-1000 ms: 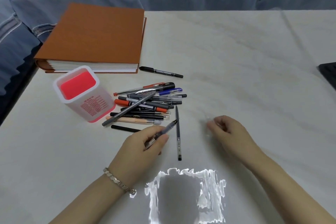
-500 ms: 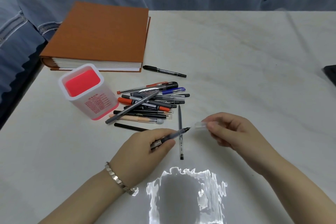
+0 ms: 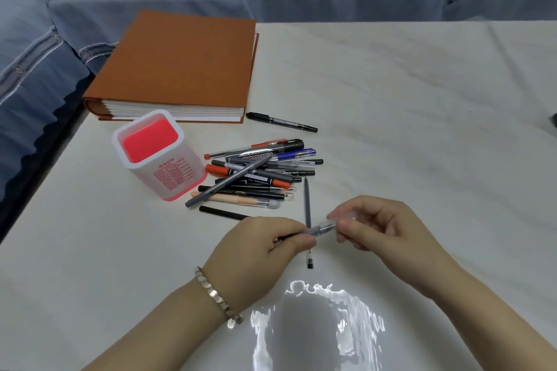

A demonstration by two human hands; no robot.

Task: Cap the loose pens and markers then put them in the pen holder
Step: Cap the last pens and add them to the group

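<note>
Both hands have met: right hand [image 3: 382, 226] pinches a clear plastic cap [image 3: 330, 225] onto the slim grey pen [image 3: 310, 232] the left hand [image 3: 259, 247] grips. Capping looks nearly done.

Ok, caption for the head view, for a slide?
Left hand holds a pen, right hand fits a clear cap on it, beside the pen pile.

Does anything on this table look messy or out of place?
Yes: pens lie in a crisscross heap beside the pen holder, none showing inside it. One black marker lies apart by the book, and a grey pen lies alone just outside the heap.
</note>
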